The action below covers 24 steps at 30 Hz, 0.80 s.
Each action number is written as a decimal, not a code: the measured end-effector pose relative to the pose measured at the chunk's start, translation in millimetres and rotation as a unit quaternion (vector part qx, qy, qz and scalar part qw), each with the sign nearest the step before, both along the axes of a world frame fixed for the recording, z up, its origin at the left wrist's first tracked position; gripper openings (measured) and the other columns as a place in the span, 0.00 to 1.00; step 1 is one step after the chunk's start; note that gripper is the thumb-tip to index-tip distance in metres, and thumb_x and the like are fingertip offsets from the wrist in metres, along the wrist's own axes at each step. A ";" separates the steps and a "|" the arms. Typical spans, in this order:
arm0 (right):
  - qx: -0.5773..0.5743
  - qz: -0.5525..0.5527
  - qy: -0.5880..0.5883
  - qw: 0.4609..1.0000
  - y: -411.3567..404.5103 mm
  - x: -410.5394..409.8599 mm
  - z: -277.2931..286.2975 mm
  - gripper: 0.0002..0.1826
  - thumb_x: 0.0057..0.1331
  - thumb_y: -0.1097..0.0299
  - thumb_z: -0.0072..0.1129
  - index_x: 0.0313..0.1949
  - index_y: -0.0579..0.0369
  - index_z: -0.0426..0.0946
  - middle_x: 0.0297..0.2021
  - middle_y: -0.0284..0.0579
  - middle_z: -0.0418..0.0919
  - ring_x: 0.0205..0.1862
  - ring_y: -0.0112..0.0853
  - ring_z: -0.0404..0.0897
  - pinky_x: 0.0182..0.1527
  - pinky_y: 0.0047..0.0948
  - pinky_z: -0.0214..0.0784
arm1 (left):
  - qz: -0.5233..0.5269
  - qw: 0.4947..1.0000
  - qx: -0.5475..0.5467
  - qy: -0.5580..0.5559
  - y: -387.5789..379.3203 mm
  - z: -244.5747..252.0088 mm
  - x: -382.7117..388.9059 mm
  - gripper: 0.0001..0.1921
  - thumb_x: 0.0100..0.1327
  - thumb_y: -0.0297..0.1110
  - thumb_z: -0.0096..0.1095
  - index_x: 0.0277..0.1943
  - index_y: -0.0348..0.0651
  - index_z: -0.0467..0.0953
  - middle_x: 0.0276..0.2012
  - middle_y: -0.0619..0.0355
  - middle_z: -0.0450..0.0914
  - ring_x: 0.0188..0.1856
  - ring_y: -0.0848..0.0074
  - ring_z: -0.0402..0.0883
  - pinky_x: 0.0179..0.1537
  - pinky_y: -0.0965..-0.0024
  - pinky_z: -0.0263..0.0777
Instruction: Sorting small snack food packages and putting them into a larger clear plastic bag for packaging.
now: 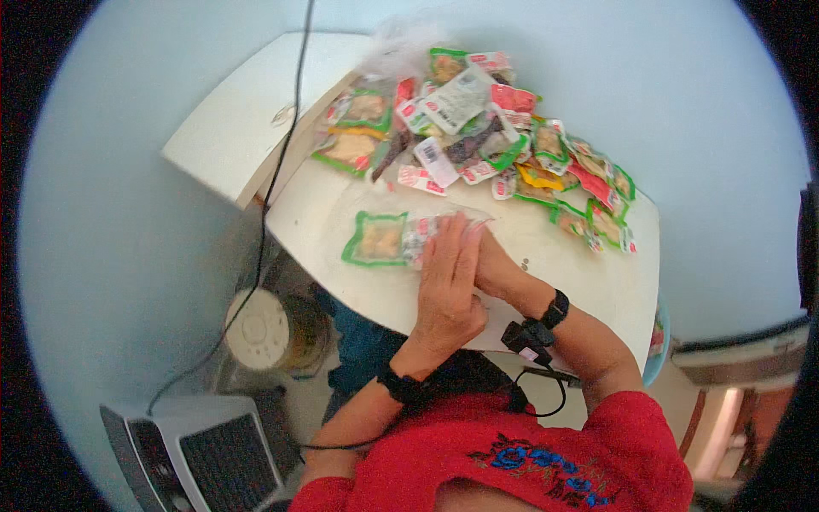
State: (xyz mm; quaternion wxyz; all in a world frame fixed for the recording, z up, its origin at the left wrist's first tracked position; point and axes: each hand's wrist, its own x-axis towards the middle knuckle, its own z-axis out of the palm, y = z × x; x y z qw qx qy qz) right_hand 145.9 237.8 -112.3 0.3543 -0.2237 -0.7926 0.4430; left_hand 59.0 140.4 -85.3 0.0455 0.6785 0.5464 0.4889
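A clear plastic bag holding a green-edged food packet [380, 239] lies flat on the white table [550, 301] before me. My left hand [448, 281] rests over the bag's right end, fingers stretched out and pointing away from me. Tucked in close on its right is my right hand [501, 267], whose fingers are mostly hidden behind the left. Pinkish print shows on the bag beside the left fingertips. Whether either hand grips the plastic cannot be seen. Beyond my hands, a heap of sealed food packets [457, 102] with green, red and yellow edges covers the table's far side.
A white board-like panel [256, 109] borders the table's left side. A black cable [281, 147] hangs down past it. On the floor at left are a round-lidded container [256, 329] and a grey boxy appliance [217, 448]. A light-blue tub [658, 358] shows beyond the right edge.
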 end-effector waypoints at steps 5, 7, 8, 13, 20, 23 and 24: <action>-0.126 -0.019 0.009 0.992 -12.6 -10.2 21.5 0.11 0.59 0.65 0.60 0.32 0.61 0.76 0.24 0.55 0.76 0.27 0.40 0.73 0.35 0.41 0.67 | -0.009 1.000 0.003 0.016 -1.2 -7.2 1.5 0.41 0.42 0.20 0.50 0.67 0.31 0.58 0.69 0.36 0.57 0.72 0.45 0.52 0.72 0.45 0.39; -0.094 0.073 0.016 0.993 -6.8 -5.1 12.2 0.12 0.57 0.64 0.61 0.32 0.62 0.76 0.27 0.58 0.77 0.30 0.42 0.75 0.35 0.42 0.67 | 0.025 0.999 -0.006 0.026 -2.1 -3.3 3.3 0.42 0.42 0.20 0.50 0.68 0.31 0.57 0.68 0.36 0.58 0.72 0.45 0.52 0.72 0.45 0.39; -0.059 0.049 -0.042 0.996 -3.1 -3.8 8.0 0.13 0.56 0.64 0.61 0.32 0.64 0.76 0.28 0.61 0.78 0.31 0.47 0.78 0.35 0.43 0.68 | 0.025 0.999 -0.012 0.033 -1.6 -1.2 5.7 0.42 0.43 0.20 0.49 0.68 0.32 0.56 0.68 0.36 0.59 0.72 0.46 0.52 0.72 0.45 0.38; -0.149 0.040 -0.120 0.981 -10.1 18.3 47.7 0.14 0.57 0.66 0.59 0.36 0.66 0.77 0.33 0.63 0.80 0.35 0.53 0.80 0.39 0.44 0.71 | -0.002 0.999 -0.014 0.039 -3.2 -1.4 4.3 0.40 0.45 0.19 0.49 0.68 0.32 0.57 0.68 0.36 0.59 0.72 0.46 0.54 0.71 0.45 0.41; 0.068 -0.156 -0.169 0.971 8.6 103.4 77.8 0.13 0.62 0.70 0.62 0.46 0.61 0.79 0.37 0.50 0.82 0.33 0.35 0.82 0.36 0.31 0.75 | 0.025 0.998 -0.035 0.045 -3.4 0.8 6.3 0.37 0.50 0.16 0.51 0.68 0.33 0.57 0.68 0.38 0.60 0.71 0.46 0.57 0.71 0.50 0.46; 0.169 -0.221 -0.290 0.916 17.2 138.8 83.2 0.18 0.58 0.71 0.63 0.49 0.56 0.77 0.44 0.50 0.79 0.49 0.46 0.76 0.52 0.41 0.69 | 0.037 0.997 -0.044 0.049 -5.1 -0.9 5.1 0.36 0.51 0.15 0.52 0.67 0.31 0.59 0.67 0.37 0.61 0.70 0.46 0.58 0.70 0.48 0.48; 0.177 -0.223 -0.325 0.902 19.4 151.9 81.3 0.17 0.57 0.72 0.63 0.47 0.57 0.77 0.43 0.50 0.79 0.49 0.46 0.75 0.52 0.42 0.67 | 0.036 0.997 -0.042 0.047 -4.7 -1.0 6.4 0.34 0.50 0.15 0.51 0.65 0.29 0.60 0.66 0.36 0.62 0.69 0.45 0.59 0.69 0.46 0.49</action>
